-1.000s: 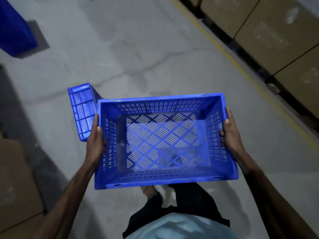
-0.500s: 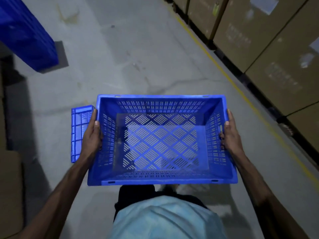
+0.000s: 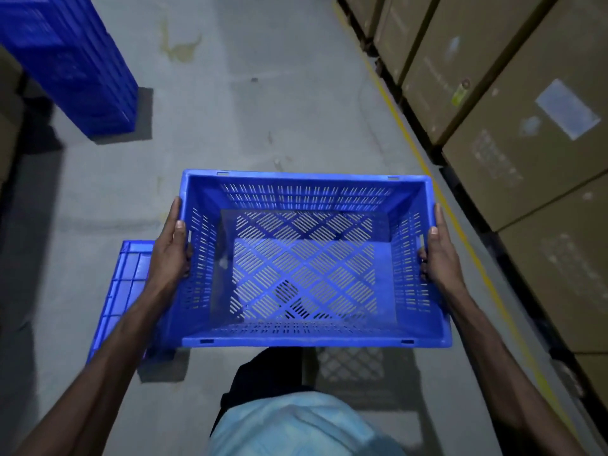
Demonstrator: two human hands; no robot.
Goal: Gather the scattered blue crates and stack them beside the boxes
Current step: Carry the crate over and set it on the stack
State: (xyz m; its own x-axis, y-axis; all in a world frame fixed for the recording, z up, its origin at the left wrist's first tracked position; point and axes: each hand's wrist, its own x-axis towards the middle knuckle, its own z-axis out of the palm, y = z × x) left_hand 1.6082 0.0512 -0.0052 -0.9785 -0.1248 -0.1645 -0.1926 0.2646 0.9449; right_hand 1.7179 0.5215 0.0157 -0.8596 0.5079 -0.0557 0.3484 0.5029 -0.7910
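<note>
The person is holding the empty blue slotted plastic crate (image 3: 306,258) level above the grey concrete floor (image 3: 263,110). The left hand (image 3: 171,251) and right hand (image 3: 439,255) are each gripping a short end wall, thumbs lying along the rim (probably an even hold for balance). Nothing is lying inside it. A tall stack of blue crates (image 3: 75,60) is standing ahead-left, well apart from the brown cardboard boxes (image 3: 526,126) lining the right. A second blue crate (image 3: 128,284) is lying beneath the left forearm.
</note>
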